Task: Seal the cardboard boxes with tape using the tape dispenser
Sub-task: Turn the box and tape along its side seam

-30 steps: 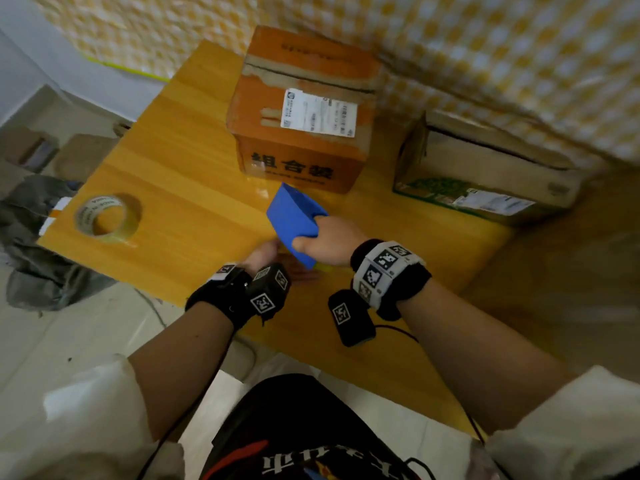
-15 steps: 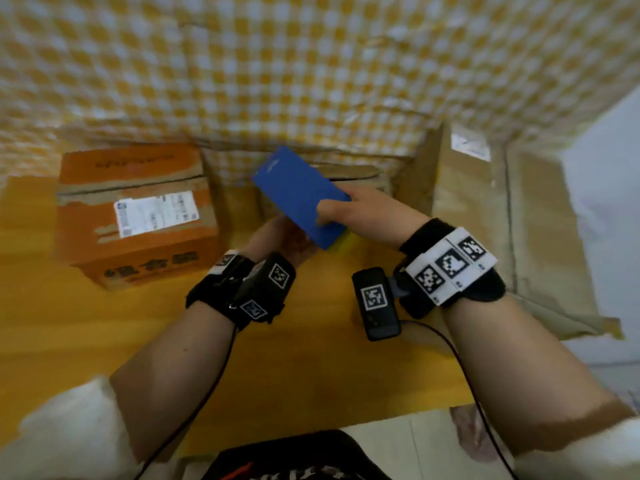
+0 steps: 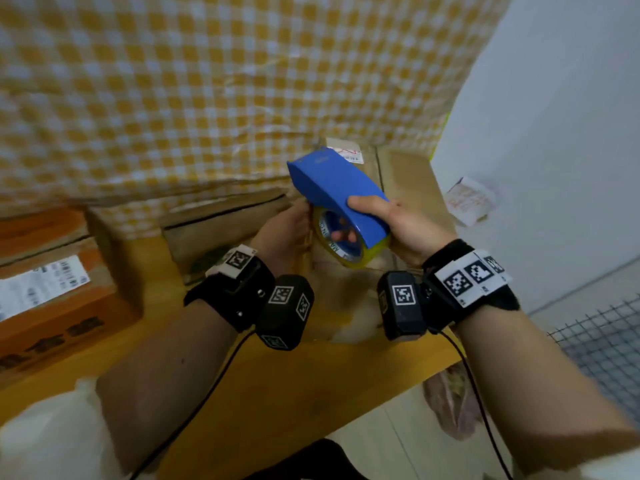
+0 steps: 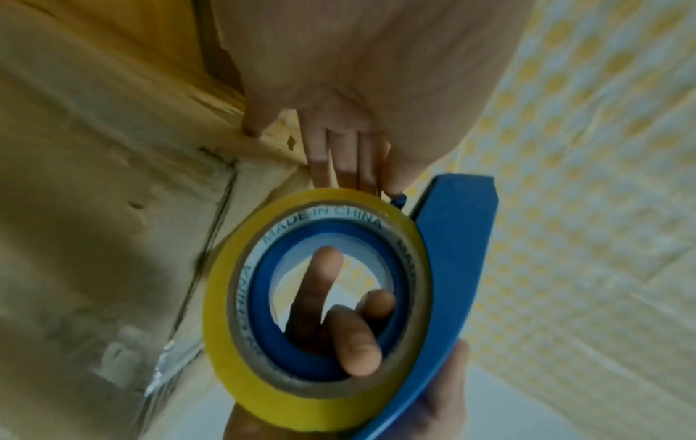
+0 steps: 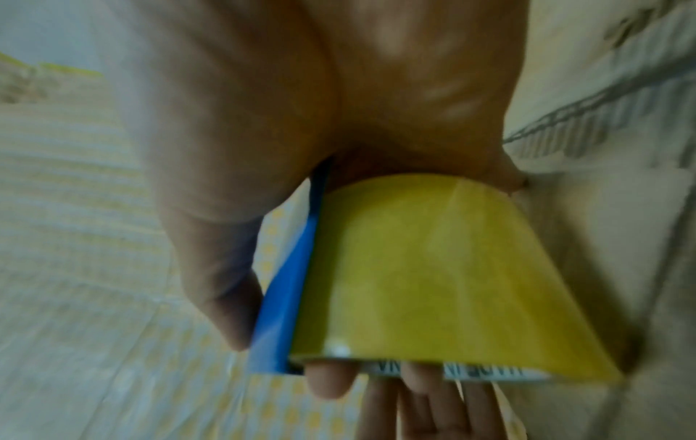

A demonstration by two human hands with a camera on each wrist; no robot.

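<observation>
Yellow-and-white checked cloth (image 3: 194, 98) hangs crinkled across the back, with a plain pale wall (image 3: 561, 140) to its right and a smooth honey-coloured wooden counter (image 3: 311, 386) below. Above that counter, in front of the chest, the right hand (image 3: 398, 225) grips a blue plastic tape dispenser (image 3: 337, 188) loaded with a glossy yellow roll of packing tape (image 4: 316, 300). Its thumb lies over the flat blue cover while 3 fingers (image 4: 357, 342) curl through the hollow blue hub of the roll. The dispenser's long axis slants up and away, its narrow nose pointing toward the checked cloth and to the left, the round roll end sitting low and nearest the wrist. Printed lettering runs round the roll's white core. The left hand (image 3: 284, 230) is at the roll's left side with straight fingers (image 4: 350, 160) reaching to the rim near the nose; whether it pinches a tape end I cannot tell.

Directly beneath and behind sits a plain brown cardboard box (image 3: 398, 181), matte and scuffed, a white label on its far end. To the left stands another brown cardboard box (image 3: 221, 220) with a dark seam, and farther left an orange printed cardboard box (image 3: 52, 296) bearing a white shipping label.
</observation>
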